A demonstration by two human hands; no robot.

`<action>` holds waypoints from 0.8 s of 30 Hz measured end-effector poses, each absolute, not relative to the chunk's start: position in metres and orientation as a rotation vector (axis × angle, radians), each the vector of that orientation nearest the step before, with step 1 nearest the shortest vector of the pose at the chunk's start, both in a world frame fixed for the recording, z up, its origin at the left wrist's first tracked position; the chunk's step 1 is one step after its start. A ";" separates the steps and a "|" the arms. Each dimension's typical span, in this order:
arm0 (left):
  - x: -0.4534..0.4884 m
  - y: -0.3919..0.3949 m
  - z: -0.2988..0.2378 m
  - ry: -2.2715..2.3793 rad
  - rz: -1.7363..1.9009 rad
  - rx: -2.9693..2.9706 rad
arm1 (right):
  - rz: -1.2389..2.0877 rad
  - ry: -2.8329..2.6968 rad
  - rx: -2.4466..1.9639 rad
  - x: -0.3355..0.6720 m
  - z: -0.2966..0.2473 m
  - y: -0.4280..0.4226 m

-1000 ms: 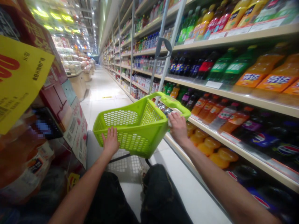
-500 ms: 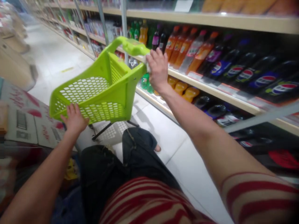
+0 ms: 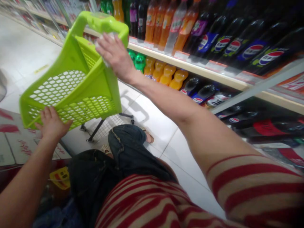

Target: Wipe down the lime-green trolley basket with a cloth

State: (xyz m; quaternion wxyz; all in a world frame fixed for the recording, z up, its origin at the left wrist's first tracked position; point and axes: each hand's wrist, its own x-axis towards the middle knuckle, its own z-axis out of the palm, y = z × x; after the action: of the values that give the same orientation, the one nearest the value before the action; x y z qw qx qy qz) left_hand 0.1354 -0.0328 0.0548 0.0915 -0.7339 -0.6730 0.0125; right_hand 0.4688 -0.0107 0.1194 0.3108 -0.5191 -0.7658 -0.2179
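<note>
A lime-green plastic shopping cart (image 3: 102, 91) with honeycomb-holed sides stands ahead of me on black legs, its handle towards the shelves. My left hand (image 3: 52, 124) grips the top edge of its near side, at the low end, fingers over the edge and thumb spread along the outside. My right hand (image 3: 116, 57) is at the high end just below the handle, fingers laid over a thin white cloth or tissue (image 3: 115, 35) pressed against the green plastic. Most of that white piece is hidden under the fingers.
Shelves on the right hold orange soda bottles (image 3: 161, 23) and dark cola bottles (image 3: 251, 50), with more bottles on the lower shelf. White boxes with pink print (image 3: 21, 144) stand at the left. Pale floor tiles (image 3: 163, 133) run between.
The view has turned to the right and down, so the cart and both hands appear farther left. Both hands stay on the cart, the right one still at the handle end with the white piece.
</note>
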 end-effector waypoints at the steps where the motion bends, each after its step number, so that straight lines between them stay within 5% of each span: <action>1: 0.138 -0.033 0.055 -1.989 0.036 -2.179 | -0.573 -1.933 -1.417 0.481 0.125 -0.009; 16: 0.162 -0.032 0.060 -1.950 -0.017 -2.232 | -0.458 -2.108 -1.433 0.449 0.087 0.021; 24: 0.142 -0.028 0.051 -1.962 -0.031 -2.191 | -0.385 -1.777 -1.384 0.452 0.079 0.038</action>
State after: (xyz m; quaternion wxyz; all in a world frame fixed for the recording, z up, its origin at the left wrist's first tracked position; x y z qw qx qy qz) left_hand 0.1423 -0.0276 0.0511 0.1000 -0.7412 -0.6637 -0.0104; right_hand 0.4521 0.0379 0.0785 0.4153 -0.5512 -0.7073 -0.1534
